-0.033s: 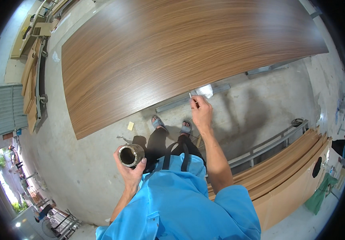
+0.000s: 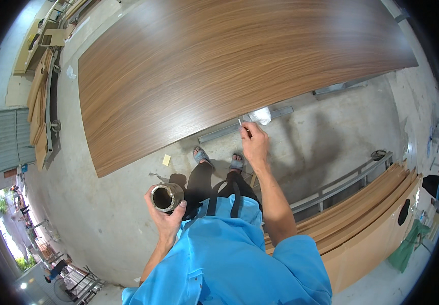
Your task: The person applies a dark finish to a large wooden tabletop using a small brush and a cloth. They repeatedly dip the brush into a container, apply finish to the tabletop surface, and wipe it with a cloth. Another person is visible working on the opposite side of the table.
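My left hand [image 2: 164,216] is wrapped round an open metal can [image 2: 167,196] with a stained rim and a dark inside, held low on the left of my body. With my right hand [image 2: 254,144] I pinch a thin white stick [image 2: 240,122], its tip just at the near edge of a large wood-grain panel [image 2: 240,61]. Most of the stick is hidden in my fingers. The panel lies flat in front of me, brown with dark streaks.
A metal bar [image 2: 219,133] and crumpled white plastic [image 2: 261,116] show beyond the panel's near edge. A small yellow piece [image 2: 166,160] lies on the concrete floor. Stacked brown boards [image 2: 362,223] and a metal rack [image 2: 326,195] stand close on my right. More boards [image 2: 39,107] lean far left.
My right hand has shifted slightly left and down with the white stick. The left hand and the can have stayed in place.
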Demonstrator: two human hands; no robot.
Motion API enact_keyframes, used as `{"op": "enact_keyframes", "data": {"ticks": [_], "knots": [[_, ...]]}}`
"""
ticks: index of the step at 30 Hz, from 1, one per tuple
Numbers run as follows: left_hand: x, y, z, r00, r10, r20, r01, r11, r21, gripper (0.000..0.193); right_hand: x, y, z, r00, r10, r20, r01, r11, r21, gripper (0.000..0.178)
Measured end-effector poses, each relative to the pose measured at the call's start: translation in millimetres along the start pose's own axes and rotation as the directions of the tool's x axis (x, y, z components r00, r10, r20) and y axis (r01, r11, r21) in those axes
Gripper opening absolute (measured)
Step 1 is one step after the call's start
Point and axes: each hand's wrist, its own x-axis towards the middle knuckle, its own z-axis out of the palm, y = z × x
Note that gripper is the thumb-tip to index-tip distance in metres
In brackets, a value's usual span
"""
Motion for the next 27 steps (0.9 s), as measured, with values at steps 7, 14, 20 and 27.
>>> {"op": "enact_keyframes", "data": {"ticks": [7,14,20,27], "knots": [[6,2,4,0.999,-0.03,0.031,0.03,1.0,0.001,0.071,12,6,-7,0.991,0.041,-0.124,-0.04,0.999,0.014,0.011],[14,3,15,0.999,-0.037,0.036,0.036,0.999,0.017,0.07,16,5,0,0.998,0.064,-0.027,-0.063,0.998,0.021,0.012],[13,2,13,0.999,-0.016,0.035,0.015,1.0,0.019,0.069,12,0,4,0.992,0.061,-0.11,-0.057,0.998,0.038,0.01],[14,2,15,0.999,0.019,0.049,-0.021,0.999,0.039,0.073,10,-3,7,0.999,-0.032,0.002,0.032,0.999,0.036,0.01]]}}
